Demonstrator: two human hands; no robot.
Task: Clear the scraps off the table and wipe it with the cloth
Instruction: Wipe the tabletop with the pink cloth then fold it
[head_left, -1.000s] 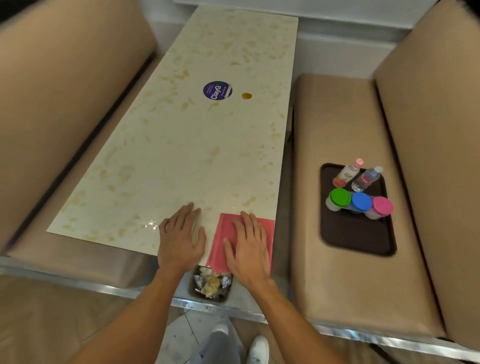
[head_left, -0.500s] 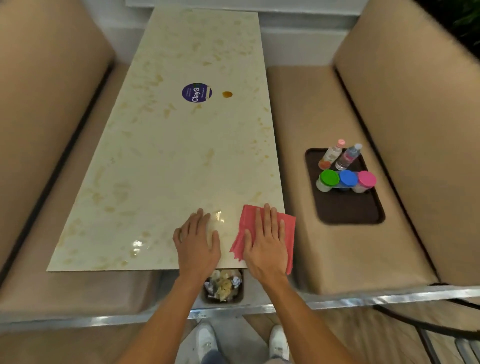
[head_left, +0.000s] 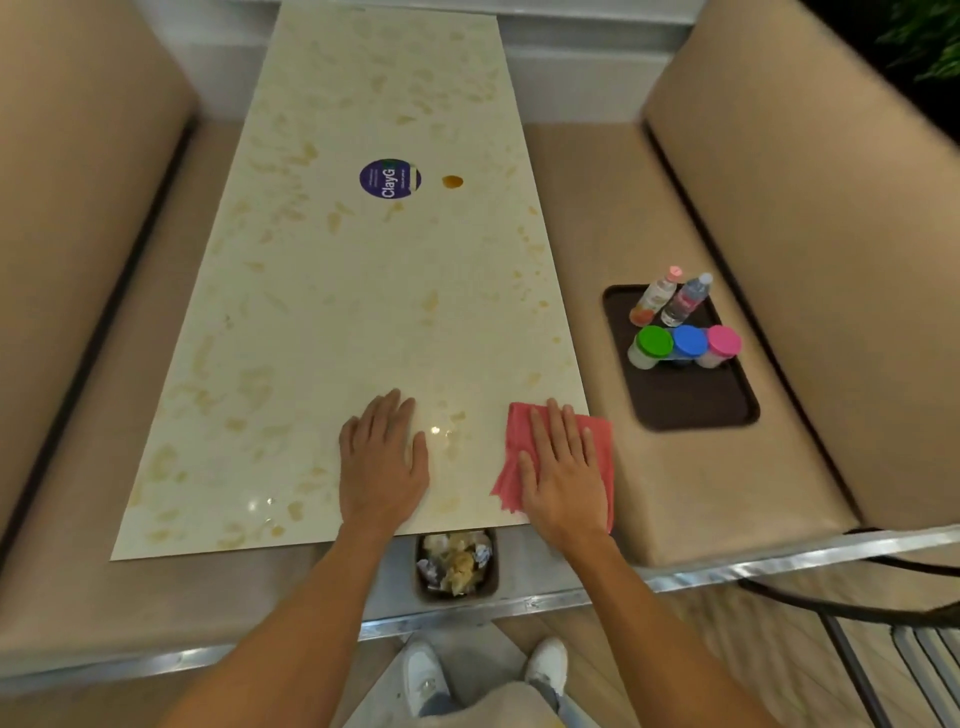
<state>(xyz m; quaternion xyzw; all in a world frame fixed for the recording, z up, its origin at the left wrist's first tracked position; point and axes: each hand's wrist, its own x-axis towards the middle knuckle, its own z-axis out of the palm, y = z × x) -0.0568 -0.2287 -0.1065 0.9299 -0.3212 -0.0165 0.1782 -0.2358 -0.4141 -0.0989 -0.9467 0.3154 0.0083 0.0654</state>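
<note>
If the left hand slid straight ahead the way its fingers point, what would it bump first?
Nothing solid, it seems: the left hand has bare table ahead, then probably the orange spot beside the sticker; the angle is hard to judge.

We see a table (head_left: 322, 322) with a glossy, polished top, cream with tan stone-like flecks, and spots of light mirrored near its front edge. The round sticker (head_left: 389, 178) on it looks smooth. The red cloth (head_left: 511, 467) looks soft and matt. The benches (head_left: 571, 234) wear smooth, matt tan upholstery. The tray (head_left: 691, 400) is dark matt plastic, the lids (head_left: 654, 341) smooth coloured plastic, the bottles (head_left: 685, 299) clear plastic. The scraps (head_left: 454, 561) are crumpled paper. A brushed metal strip (head_left: 779, 566) gleams below.
</note>
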